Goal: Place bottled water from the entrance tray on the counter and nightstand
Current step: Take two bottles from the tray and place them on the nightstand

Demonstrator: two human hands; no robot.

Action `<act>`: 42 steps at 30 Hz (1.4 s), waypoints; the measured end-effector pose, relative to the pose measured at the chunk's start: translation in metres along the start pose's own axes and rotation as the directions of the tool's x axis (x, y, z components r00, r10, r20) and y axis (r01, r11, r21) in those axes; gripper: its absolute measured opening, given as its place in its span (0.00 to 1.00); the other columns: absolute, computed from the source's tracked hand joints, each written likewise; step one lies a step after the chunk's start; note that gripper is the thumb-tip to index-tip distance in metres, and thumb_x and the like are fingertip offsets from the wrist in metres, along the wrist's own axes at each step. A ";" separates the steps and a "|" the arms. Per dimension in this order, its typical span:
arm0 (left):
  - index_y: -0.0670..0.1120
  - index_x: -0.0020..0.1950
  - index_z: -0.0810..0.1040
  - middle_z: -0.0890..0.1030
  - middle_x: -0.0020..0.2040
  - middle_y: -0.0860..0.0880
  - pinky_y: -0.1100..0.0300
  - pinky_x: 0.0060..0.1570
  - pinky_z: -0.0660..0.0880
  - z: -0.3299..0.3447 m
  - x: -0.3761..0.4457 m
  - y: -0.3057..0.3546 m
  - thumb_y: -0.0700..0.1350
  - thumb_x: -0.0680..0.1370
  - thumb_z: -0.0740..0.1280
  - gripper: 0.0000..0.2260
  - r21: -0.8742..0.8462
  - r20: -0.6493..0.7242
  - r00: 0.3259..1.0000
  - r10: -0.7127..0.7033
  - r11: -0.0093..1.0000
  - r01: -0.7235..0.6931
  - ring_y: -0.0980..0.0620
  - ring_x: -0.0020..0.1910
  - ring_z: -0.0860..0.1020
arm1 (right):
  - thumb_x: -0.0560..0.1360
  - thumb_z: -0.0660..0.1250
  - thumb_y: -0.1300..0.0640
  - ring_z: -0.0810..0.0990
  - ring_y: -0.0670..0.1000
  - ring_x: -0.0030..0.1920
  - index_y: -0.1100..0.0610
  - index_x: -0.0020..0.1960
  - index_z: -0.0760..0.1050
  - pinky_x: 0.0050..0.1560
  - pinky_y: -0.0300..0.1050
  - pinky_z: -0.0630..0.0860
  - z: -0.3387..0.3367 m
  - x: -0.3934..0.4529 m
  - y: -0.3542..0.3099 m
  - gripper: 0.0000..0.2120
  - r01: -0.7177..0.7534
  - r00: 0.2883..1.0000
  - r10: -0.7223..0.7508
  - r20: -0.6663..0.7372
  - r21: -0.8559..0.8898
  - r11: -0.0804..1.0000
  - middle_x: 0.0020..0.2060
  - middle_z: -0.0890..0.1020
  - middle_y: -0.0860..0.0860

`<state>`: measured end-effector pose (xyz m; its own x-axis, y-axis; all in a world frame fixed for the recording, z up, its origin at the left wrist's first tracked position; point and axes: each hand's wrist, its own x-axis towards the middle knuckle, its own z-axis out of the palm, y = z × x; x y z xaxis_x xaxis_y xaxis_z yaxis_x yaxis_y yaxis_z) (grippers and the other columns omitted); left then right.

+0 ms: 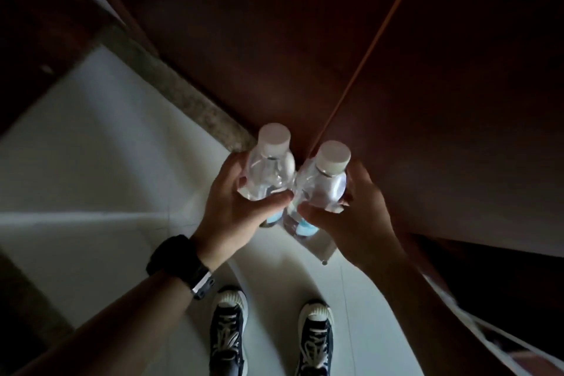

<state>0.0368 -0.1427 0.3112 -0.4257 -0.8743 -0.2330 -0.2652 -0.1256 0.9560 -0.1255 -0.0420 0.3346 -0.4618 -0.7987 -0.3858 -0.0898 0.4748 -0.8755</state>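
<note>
1. Nearest to us, at six o'clock, our two dark lace-up shoes [271,336] with pale toe caps are standing side by side on the white tiled floor [91,180].
2. At seven o'clock our left forearm is reaching up into view, wearing a black watch [178,262] with a metal clasp at the wrist.
3. Our left hand [235,210] is curling its fingers and thumb round the body of the left water bottle [268,168], gripping it just below the shoulder.
4. Our right hand [357,214] is coming in from four o'clock and wrapping round the right water bottle [326,180] in the same way.
5. We are holding both bottles upright in the air in the middle of the view, above the floor; they are clear, with white caps and a bit of blue label showing low down, and they are pressing side to side, so our hands are close together with the thumbs nearly meeting.
6. Beyond the bottles, from twelve to three o'clock, a dark reddish wooden panel [366,55] is filling the view, with a thin lighter seam running through it.
7. At ten o'clock a speckled stone strip [183,91] is bordering the floor.
</note>
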 end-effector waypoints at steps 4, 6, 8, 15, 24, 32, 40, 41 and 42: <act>0.44 0.56 0.78 0.85 0.48 0.45 0.53 0.45 0.79 -0.028 -0.028 0.196 0.42 0.63 0.79 0.23 -0.176 0.049 0.998 0.040 0.984 -0.031 0.48 0.48 0.84 | 0.64 0.79 0.67 0.86 0.45 0.46 0.44 0.52 0.77 0.45 0.42 0.82 -0.063 -0.048 -0.169 0.25 0.098 0.992 -0.108 0.061 0.148 0.984 0.45 0.86 0.41; 0.46 0.54 0.79 0.85 0.46 0.46 0.55 0.45 0.79 -0.040 -0.047 0.289 0.41 0.66 0.76 0.18 -0.245 0.093 0.993 0.069 0.969 -0.044 0.47 0.47 0.84 | 0.65 0.76 0.69 0.86 0.56 0.49 0.51 0.54 0.78 0.48 0.55 0.83 -0.090 -0.081 -0.246 0.22 0.149 0.982 -0.175 0.076 0.265 0.952 0.45 0.86 0.51; 0.45 0.54 0.78 0.82 0.44 0.45 0.53 0.45 0.79 -0.051 -0.065 0.375 0.44 0.67 0.74 0.17 -0.288 0.094 0.991 0.100 0.955 -0.069 0.45 0.46 0.82 | 0.68 0.73 0.69 0.82 0.68 0.52 0.57 0.58 0.77 0.52 0.72 0.79 -0.113 -0.115 -0.318 0.20 0.200 0.965 -0.253 0.072 0.420 0.885 0.49 0.82 0.63; 0.57 0.45 0.81 0.83 0.40 0.53 0.53 0.41 0.77 -0.074 -0.136 0.580 0.47 0.70 0.69 0.07 -0.332 0.090 0.961 0.260 0.918 -0.217 0.51 0.42 0.84 | 0.75 0.69 0.65 0.86 0.55 0.48 0.56 0.65 0.74 0.44 0.48 0.83 -0.178 -0.225 -0.498 0.19 0.372 0.913 -0.406 -0.047 0.506 0.778 0.47 0.85 0.53; 0.55 0.43 0.82 0.83 0.39 0.50 0.57 0.38 0.80 -0.073 -0.155 0.676 0.53 0.62 0.71 0.11 -0.444 0.344 0.830 0.439 0.855 -0.268 0.50 0.40 0.83 | 0.72 0.70 0.55 0.85 0.55 0.54 0.54 0.67 0.73 0.50 0.48 0.82 -0.201 -0.295 -0.568 0.23 0.563 0.823 -0.440 -0.360 0.413 0.716 0.53 0.85 0.55; 0.46 0.52 0.77 0.82 0.42 0.46 0.50 0.40 0.78 -0.001 -0.205 0.685 0.56 0.65 0.70 0.20 -0.417 0.708 0.574 0.412 0.899 -0.131 0.46 0.41 0.82 | 0.70 0.71 0.52 0.86 0.55 0.50 0.51 0.62 0.75 0.51 0.54 0.83 -0.239 -0.387 -0.524 0.21 0.625 0.635 -0.226 -0.739 0.320 0.712 0.49 0.85 0.52; 0.41 0.58 0.76 0.83 0.42 0.43 0.51 0.36 0.79 0.125 -0.353 0.688 0.52 0.68 0.71 0.23 -0.317 0.936 0.124 0.328 0.943 -0.099 0.45 0.37 0.82 | 0.66 0.72 0.62 0.81 0.56 0.42 0.54 0.53 0.77 0.46 0.60 0.81 -0.288 -0.579 -0.438 0.16 0.648 0.127 0.055 -0.990 0.125 0.751 0.42 0.82 0.55; 0.39 0.57 0.76 0.83 0.40 0.43 0.53 0.34 0.79 0.140 -0.377 0.687 0.51 0.67 0.72 0.23 -0.314 0.944 0.073 0.321 0.945 -0.091 0.46 0.36 0.82 | 0.67 0.72 0.63 0.82 0.55 0.42 0.54 0.53 0.77 0.45 0.58 0.82 -0.292 -0.607 -0.427 0.16 0.645 0.065 0.075 -0.995 0.099 0.758 0.42 0.82 0.55; 0.38 0.57 0.76 0.83 0.39 0.43 0.54 0.32 0.79 0.155 -0.402 0.686 0.50 0.67 0.72 0.23 -0.312 0.949 0.021 0.315 0.946 -0.082 0.46 0.34 0.82 | 0.67 0.73 0.64 0.82 0.54 0.40 0.55 0.54 0.77 0.42 0.55 0.82 -0.294 -0.635 -0.416 0.16 0.647 0.005 0.096 -0.995 0.076 0.759 0.41 0.82 0.54</act>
<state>-0.1078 0.1954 1.0336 -0.9135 0.3867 0.1267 0.0540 -0.1934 0.9796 -0.0547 0.3760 1.0296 -0.8892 0.4096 0.2038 -0.2995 -0.1846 -0.9361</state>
